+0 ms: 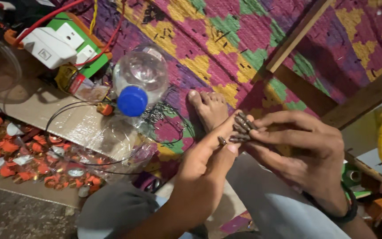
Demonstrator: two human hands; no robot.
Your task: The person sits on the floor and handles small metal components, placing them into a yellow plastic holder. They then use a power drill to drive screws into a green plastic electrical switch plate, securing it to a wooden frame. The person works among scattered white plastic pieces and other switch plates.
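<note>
Clear bottle [140, 77] beside bare foot [209, 108]

1. A single head-worn camera looks steeply down from just above the person's lap, close to the left hand [208, 152] and right hand [299, 150].
2. It faces forward over a bare foot [208, 108] just beyond the fingers, toward the patterned mat [244, 35].
3. No second view shares the scene.

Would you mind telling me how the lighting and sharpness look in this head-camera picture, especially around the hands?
Head view: dim, warm light; the left hand and right hand are fairly sharp, and the small dark metal pieces between them are readable; glare whitens the clear plastic bottle; the bottom left corner falls into shadow.
</note>
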